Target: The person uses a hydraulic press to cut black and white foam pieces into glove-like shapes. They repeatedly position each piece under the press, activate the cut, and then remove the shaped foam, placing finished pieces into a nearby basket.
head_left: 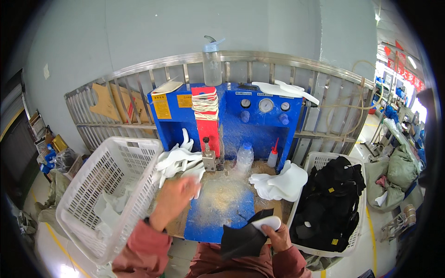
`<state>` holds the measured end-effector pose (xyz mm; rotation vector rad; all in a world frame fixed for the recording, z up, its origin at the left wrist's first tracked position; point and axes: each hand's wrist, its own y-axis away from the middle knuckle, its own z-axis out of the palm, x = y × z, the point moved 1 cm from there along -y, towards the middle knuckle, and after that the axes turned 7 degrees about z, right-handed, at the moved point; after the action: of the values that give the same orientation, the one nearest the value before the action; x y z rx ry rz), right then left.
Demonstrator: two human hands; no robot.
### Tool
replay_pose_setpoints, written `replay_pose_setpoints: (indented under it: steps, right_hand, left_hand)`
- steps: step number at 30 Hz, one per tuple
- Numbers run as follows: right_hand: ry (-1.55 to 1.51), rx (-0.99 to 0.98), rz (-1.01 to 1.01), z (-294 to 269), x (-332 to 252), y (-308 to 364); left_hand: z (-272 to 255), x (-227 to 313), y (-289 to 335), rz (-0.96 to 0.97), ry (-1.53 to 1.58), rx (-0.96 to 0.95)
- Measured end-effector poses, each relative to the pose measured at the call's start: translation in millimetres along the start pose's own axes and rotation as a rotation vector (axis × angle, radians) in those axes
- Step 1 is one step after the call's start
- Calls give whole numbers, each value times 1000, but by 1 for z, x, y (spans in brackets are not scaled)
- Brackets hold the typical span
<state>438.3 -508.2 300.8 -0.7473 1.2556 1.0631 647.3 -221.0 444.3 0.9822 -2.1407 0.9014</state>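
Note:
My right hand (279,237) holds a black fabric piece (243,238) low in front of me. The white rounded end of a flat insert (267,224) sticks out from the fabric under my thumb. Blurred by motion, my left hand (175,200) is raised beside a pile of white curved flat pieces (178,160) on the left of the work surface. One white piece shows right behind its fingers, and I cannot tell whether they grip it. A blue machine (222,120) with a red upright column (207,129) and a small metal head stands ahead.
A white basket (74,217) with white pieces stands left; another basket (360,231) on the right holds black fabric pieces. White pads (280,180), a plastic bottle (244,160) and a red-tipped squeeze bottle (273,156) stand on the worktop. A jug (212,67) tops the machine, before a metal railing (273,58).

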Motion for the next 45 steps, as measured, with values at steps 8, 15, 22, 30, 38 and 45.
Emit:
replay_pose_setpoints:
  steps: [8,15,22,30,38,45]
  right_hand:
    - [-74,-90,155,-8,8,7]
    - [26,-102,151,-20,8,-1]
    - [92,-97,127,-6,2,1]
    - [192,-78,91,4,-16,-13]
    - [324,-50,54,7,-18,-46]
    - [246,-65,45,20,-28,-61]
  left_hand:
    - [-16,50,-131,224,-345,153]
    - [-27,50,-141,227,-454,-48]
    - [-26,44,-143,307,-474,-32]
    - [-16,47,-142,220,-490,113]
    - [-9,38,-146,172,-576,190]
    - [-6,39,-134,57,-403,212]
